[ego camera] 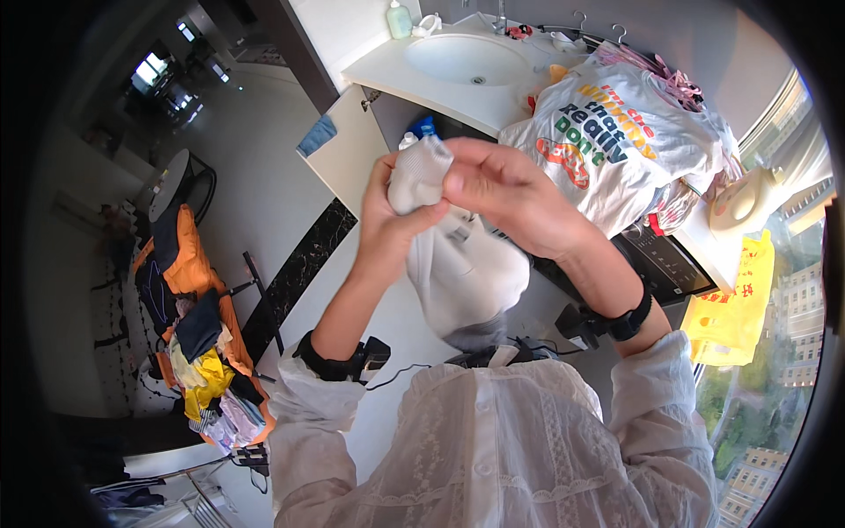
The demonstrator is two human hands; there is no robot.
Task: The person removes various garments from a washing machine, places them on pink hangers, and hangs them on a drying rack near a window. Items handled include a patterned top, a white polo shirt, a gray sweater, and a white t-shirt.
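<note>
In the head view, a white sock (417,178) with a ribbed cuff is bunched up between my two hands. My left hand (396,218) grips it from the left, thumb across its lower part. From the right, my right hand (495,191) pinches its edge between thumb and fingers. Below my hands hangs a larger white piece of fabric (472,277) with grey parts; whether it is joined to the sock or is a second sock I cannot tell. Black straps with small devices sit on both wrists.
Beyond my hands is a white counter with a sink (465,59) and an open cabinet door (346,145). A printed white T-shirt (594,125) lies at the right, near a cream detergent bottle (743,201) and a yellow bag (729,310). Clothes cover an orange chair (188,257) at the left.
</note>
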